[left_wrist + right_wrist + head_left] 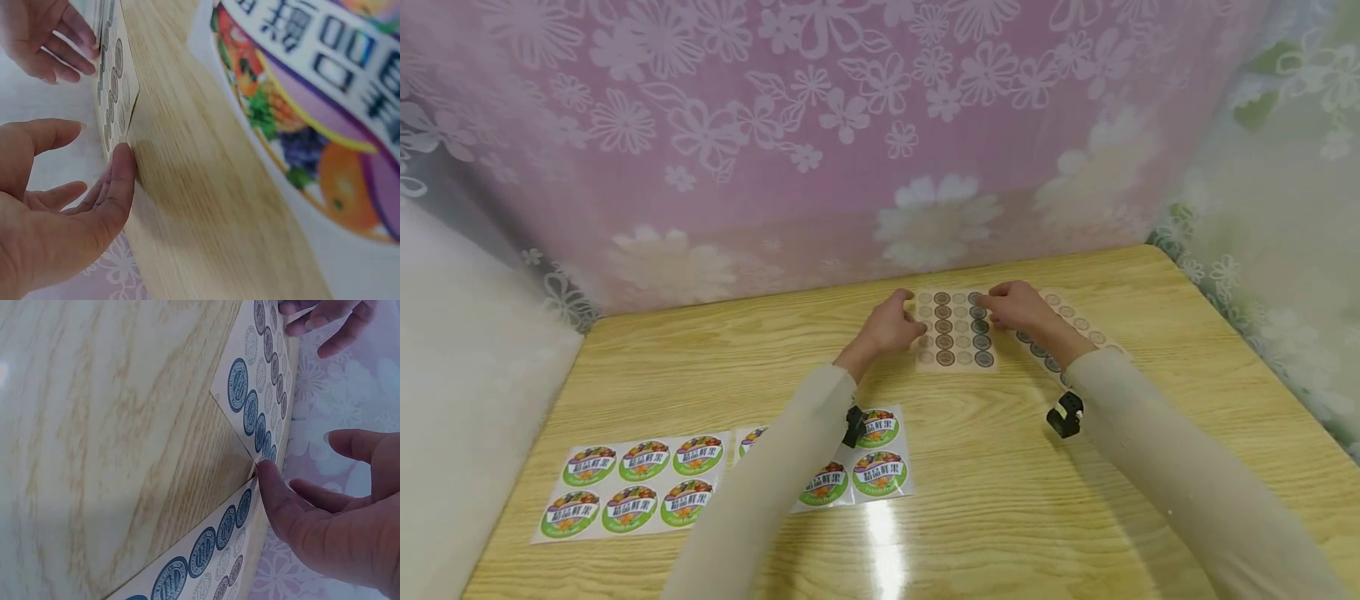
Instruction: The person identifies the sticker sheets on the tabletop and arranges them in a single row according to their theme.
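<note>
A pale sheet of round stickers [962, 333], with dark-ringed and fainter circles in columns, lies flat near the table's back edge. My left hand [889, 323] is at its left side, fingers loosely bent, a fingertip touching the edge in the left wrist view. On the opposite side my right hand [1018, 307] has a fingertip at the sheet's edge, as the right wrist view shows [337, 519]. Neither hand grips the sheet. A second sheet of similar round stickers [1097, 337] lies slanted to the right, partly hidden under my right hand and forearm.
Two sheets of green-and-white fruit labels lie toward the front left: one label sheet [655, 460] in full view, another label sheet [904, 483] partly covered by my left forearm. A flowered curtain [820, 192] hangs behind the wooden table [985, 467].
</note>
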The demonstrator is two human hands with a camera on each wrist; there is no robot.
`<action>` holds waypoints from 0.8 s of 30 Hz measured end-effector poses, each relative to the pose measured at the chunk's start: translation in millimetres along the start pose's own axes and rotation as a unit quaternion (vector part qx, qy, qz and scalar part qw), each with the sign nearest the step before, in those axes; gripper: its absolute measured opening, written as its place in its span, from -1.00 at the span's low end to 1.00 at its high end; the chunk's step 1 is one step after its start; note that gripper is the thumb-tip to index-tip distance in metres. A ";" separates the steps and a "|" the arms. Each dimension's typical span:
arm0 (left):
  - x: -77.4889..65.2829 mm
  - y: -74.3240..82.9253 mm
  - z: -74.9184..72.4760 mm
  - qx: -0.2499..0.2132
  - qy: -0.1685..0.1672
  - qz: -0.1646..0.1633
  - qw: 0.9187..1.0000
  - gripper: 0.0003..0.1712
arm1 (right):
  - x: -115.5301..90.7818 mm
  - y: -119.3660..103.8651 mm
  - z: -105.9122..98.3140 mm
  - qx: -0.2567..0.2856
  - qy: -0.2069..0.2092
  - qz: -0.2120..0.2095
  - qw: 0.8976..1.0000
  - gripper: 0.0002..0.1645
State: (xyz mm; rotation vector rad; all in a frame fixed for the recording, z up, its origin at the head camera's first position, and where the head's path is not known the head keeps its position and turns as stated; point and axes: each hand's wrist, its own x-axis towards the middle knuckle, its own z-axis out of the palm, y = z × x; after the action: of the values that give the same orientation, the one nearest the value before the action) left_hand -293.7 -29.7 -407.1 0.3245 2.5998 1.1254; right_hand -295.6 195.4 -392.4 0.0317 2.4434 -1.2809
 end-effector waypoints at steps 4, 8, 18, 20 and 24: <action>1.4 -3.3 -0.6 0.071 0.023 0.004 0.997 -0.28 | 4.4 2.4 1.3 -0.067 0.002 -0.017 0.998 -0.24; 10.5 -11.5 -0.3 0.114 0.051 0.012 0.992 -0.28 | 6.3 -0.3 7.8 -0.147 0.007 -0.028 0.989 -0.21; 28.6 -15.3 -0.8 0.117 0.048 0.010 0.992 -0.23 | 11.7 -6.1 15.6 -0.196 0.008 -0.032 0.980 -0.07; 31.0 -13.7 -1.1 0.121 0.039 0.010 0.992 -0.24 | 12.8 -5.5 14.2 -0.208 0.010 -0.035 0.977 -0.07; 35.2 -13.0 -1.5 0.117 0.020 0.005 0.993 -0.25 | 15.2 -4.0 11.6 -0.210 0.007 -0.028 0.977 -0.07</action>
State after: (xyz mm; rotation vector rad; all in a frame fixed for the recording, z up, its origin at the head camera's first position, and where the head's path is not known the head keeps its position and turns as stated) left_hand -328.3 -28.3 -421.8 0.3676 2.7738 0.8373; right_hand -306.8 181.4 -400.4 -0.1423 2.6915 -0.7606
